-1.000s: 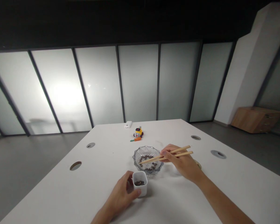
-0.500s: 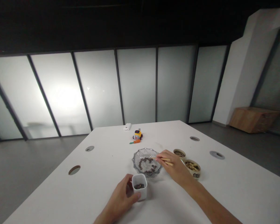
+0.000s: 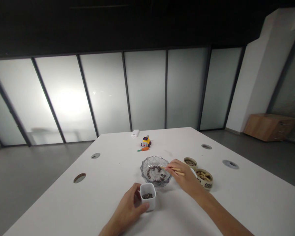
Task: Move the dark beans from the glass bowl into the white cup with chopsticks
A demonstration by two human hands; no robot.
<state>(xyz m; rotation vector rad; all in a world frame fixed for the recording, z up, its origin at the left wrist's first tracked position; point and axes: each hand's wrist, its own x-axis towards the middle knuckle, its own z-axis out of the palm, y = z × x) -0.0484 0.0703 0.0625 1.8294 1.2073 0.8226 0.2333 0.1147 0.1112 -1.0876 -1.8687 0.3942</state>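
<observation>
My left hand [image 3: 131,206] is wrapped round the left side of a small white square cup [image 3: 151,204], which stands upright on the table. Small dark beads or beans [image 3: 147,196], too small to tell which, lie inside it. Just beyond the cup is a scalloped clear glass bowl [image 3: 144,172] with more of these dark pieces scattered round its bottom. My right hand [image 3: 182,173] is closed on a pair of light wooden chopsticks [image 3: 178,170] over the bowl's right rim. The chopstick tips point left into the bowl; whether they pinch a piece cannot be made out.
To the right stand two cream bowls, a rear one [image 3: 190,162] and a nearer one [image 3: 207,183] with peanut-like pieces. A yellow toy vehicle [image 3: 146,141], an orange toy carrot [image 3: 144,149] and a white device [image 3: 135,133] lie farther back. The white table [image 3: 108,193] has several round holes.
The whole view has shifted slightly. Both hands keep their grips, the left on the cup and the right on the chopsticks at the glass bowl.
</observation>
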